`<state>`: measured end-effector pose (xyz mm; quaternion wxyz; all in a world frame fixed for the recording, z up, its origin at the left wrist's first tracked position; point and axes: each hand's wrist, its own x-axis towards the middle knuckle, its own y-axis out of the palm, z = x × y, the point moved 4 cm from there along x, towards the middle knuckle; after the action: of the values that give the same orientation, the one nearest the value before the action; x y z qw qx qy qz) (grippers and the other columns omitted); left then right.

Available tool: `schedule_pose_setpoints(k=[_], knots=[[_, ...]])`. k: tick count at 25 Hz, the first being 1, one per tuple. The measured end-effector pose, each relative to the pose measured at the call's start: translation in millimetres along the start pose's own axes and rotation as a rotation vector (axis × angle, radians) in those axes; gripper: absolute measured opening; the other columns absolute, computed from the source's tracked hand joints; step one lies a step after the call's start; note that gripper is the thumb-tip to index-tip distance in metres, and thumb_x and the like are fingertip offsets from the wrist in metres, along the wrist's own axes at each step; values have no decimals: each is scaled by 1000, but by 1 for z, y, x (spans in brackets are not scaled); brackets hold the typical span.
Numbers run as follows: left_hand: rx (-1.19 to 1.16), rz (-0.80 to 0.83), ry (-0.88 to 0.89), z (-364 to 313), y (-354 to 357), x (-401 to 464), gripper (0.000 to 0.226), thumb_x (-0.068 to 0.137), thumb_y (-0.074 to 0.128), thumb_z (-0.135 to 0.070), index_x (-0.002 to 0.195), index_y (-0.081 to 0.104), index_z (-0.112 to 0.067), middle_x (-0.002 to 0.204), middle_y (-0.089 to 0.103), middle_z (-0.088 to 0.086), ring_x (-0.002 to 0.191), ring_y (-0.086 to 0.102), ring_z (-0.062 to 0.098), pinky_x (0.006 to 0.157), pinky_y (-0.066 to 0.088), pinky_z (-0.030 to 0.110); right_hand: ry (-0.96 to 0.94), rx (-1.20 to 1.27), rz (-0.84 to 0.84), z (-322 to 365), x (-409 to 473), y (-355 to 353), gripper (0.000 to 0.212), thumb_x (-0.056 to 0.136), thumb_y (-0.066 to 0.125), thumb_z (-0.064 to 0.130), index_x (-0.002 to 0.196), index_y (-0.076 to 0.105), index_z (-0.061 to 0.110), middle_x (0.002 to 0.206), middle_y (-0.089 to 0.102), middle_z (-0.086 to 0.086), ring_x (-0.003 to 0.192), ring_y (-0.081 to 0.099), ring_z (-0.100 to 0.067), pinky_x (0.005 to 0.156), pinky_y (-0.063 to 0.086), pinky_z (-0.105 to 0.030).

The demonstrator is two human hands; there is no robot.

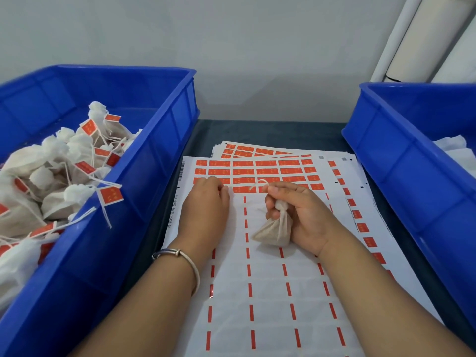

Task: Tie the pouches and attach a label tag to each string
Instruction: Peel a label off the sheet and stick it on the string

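Observation:
A small beige pouch with a gathered neck rests on the label sheet. My right hand grips its neck and pinches the white string, which loops up above my fingers. My left hand lies on the sheet at the lowest row of orange labels, its fingertips curled down onto a label at the sheet's left side. Whether a label is lifted is hidden under my fingers.
A blue crate on the left holds several tied pouches with orange tags. Another blue crate on the right holds white pouches. More label sheets lie stacked behind. A white pipe stands at the back right.

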<state>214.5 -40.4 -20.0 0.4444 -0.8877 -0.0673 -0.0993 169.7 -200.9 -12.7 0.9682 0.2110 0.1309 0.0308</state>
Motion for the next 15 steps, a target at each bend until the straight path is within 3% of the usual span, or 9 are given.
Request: schedule_pose_setpoints(k=[3, 5, 8, 12, 15], knots=[[-117, 29, -154, 8, -1, 3, 14, 97, 45, -35, 83, 46, -32, 73, 48, -20, 63, 51, 1, 50, 29, 9, -6, -31, -39, 0, -1, 0, 20, 89, 60, 17, 79, 77, 19, 84, 73, 0, 67, 68, -14, 60, 53, -24], [-254, 9, -277, 13, -4, 6, 20, 98, 43, -33, 79, 50, -29, 74, 56, -13, 64, 56, 6, 51, 34, 13, -15, -74, -61, 0, -4, 2, 14, 82, 65, 26, 84, 78, 23, 96, 74, 6, 83, 71, -12, 66, 56, -26], [-415, -10, -420, 14, -10, 8, 17, 97, 45, -31, 84, 55, -29, 73, 61, -4, 61, 59, 9, 51, 40, 17, -77, -154, -80, 6, -11, 5, 23, 68, 68, 41, 88, 76, 33, 102, 72, 11, 96, 69, -15, 78, 57, -33], [-442, 68, -427, 3, -23, 11, 16, 98, 43, -29, 93, 58, -24, 76, 63, -2, 63, 61, 9, 53, 44, 18, -288, -410, -216, 32, -26, 12, 21, 64, 65, 52, 75, 73, 37, 88, 71, 23, 92, 68, -12, 85, 54, -30], [-504, 35, -365, -10, -38, 6, 15, 98, 45, -28, 97, 58, -23, 78, 64, -4, 70, 63, 10, 63, 50, 21, -412, -561, -210, 51, -40, 22, 9, 75, 63, 47, 73, 68, 40, 77, 68, 29, 81, 65, 2, 80, 54, -20]])
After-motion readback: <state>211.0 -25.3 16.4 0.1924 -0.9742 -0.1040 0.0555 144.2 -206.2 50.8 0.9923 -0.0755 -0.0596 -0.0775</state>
